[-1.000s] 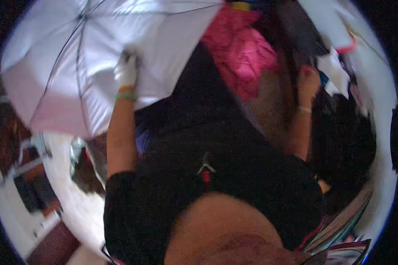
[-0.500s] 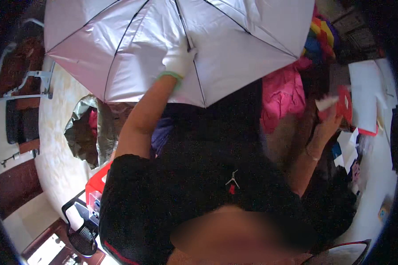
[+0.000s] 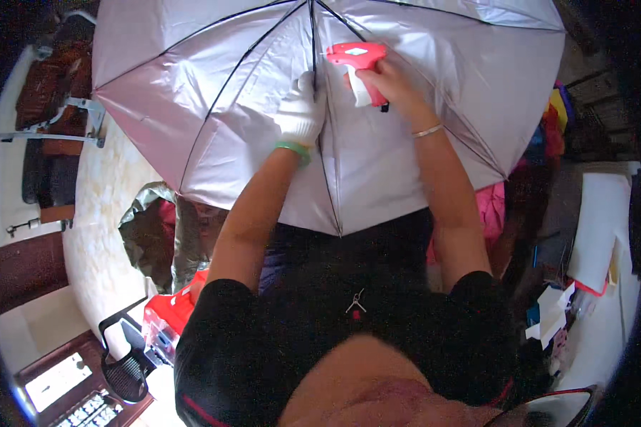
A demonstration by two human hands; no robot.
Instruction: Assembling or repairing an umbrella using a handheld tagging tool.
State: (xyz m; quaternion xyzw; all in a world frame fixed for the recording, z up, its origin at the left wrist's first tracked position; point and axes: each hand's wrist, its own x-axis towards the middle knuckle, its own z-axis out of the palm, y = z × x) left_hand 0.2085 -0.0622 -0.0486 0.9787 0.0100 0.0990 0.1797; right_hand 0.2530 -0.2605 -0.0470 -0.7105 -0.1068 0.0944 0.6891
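Note:
An umbrella with a silver lining lies spread open in front of me, its inner side and dark ribs facing up. My left hand, in a white knitted glove, is closed around one of the dark ribs near the middle of the canopy. My right hand is bare and wraps round the handle of a red and white tagging gun. The gun's nose points left, over the canopy and close to the rib above my left hand. Its needle tip is too small to make out.
Left of the umbrella, a large open sack stands on the pale floor, near a red bag. Pink fabric shows past the canopy's right edge. Farther right are white paper pieces and a white board-like item.
My right hand has swung in from the far right with the tagging gun, over the umbrella. The canopy now sits lower and farther right in view; my left hand stays on a rib.

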